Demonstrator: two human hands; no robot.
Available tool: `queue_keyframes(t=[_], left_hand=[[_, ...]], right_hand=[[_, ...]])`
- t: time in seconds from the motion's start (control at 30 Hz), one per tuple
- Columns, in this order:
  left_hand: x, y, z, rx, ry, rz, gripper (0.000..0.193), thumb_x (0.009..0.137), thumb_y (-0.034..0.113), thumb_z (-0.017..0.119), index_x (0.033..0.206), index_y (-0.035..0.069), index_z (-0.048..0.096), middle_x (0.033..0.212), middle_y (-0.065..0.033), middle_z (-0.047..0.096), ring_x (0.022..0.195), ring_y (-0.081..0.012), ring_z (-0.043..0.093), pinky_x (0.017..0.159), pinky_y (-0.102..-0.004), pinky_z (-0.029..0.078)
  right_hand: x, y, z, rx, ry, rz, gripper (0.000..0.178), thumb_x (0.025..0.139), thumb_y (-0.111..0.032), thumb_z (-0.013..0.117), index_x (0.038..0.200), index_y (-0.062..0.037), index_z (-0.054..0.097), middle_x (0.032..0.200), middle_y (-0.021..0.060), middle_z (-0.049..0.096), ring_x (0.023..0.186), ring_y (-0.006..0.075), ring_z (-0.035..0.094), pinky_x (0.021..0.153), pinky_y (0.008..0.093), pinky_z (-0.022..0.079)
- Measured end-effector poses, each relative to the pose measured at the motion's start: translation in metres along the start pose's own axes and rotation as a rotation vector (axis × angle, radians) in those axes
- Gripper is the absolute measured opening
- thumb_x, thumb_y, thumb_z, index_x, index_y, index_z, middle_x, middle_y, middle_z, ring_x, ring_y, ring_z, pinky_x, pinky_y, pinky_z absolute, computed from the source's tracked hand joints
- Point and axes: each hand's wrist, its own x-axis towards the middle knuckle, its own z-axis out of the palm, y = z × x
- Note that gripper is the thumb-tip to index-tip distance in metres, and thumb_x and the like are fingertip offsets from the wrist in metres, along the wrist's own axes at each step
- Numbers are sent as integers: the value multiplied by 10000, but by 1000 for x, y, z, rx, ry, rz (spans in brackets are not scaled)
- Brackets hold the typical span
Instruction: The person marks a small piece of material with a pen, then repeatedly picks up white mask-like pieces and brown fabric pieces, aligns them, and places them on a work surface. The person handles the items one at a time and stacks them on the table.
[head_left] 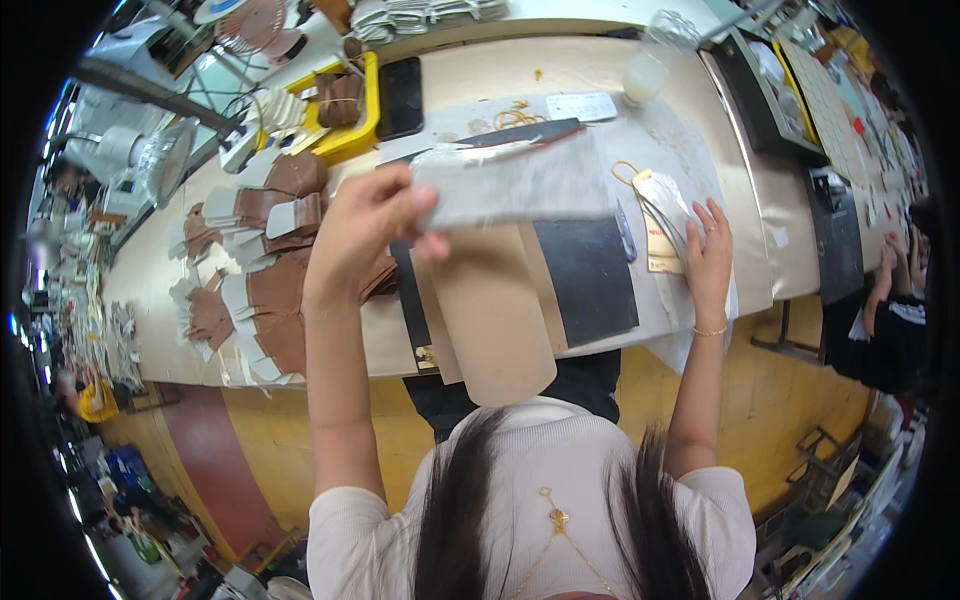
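Observation:
My left hand [385,215] pinches one end of a flat grey panel [520,188], blurred by motion, between thumb and fingers. It hangs over the far part of a tan panel with a rounded near end [500,335]. Under the tan panel lies a black board [590,275] at the table's front edge. To the right, my right hand [708,255] lies with its fingers stretched out beside a yellow tag [660,248] and a pale curved strip [665,195]. Whether its fingertips touch the strip I cannot tell. Between tag and board is a small blue tool [627,238].
Stacks of brown and grey cut pieces [275,300] cover the left of the table. Behind them stand a yellow tray [365,120] and a black phone [401,97]. A clear plastic cup [643,78] and a black box [770,100] stand far right. Other people sit beyond.

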Motion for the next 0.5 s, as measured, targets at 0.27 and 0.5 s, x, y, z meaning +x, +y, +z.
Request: queue_keyframes(t=[0.27, 0.5], left_hand=[[46, -30, -79, 812, 454, -138, 306, 908, 270, 702, 920, -36, 709, 746, -93, 700, 598, -139, 692, 528, -233, 530], [-12, -68, -186, 1446, 815, -173, 575, 675, 244, 863, 1153, 15, 640, 1116, -246, 592, 1037, -426, 594, 888, -465, 495]], right_hand=[[3, 31, 14, -167, -91, 7, 317, 954, -168, 585, 1183, 36, 662, 1329, 196, 587, 1229, 363, 543, 1068, 430, 396], [2, 9, 3, -317, 17, -117, 193, 914, -150, 650, 1045, -10, 666, 1213, 137, 644, 1072, 310, 615, 942, 433, 440]])
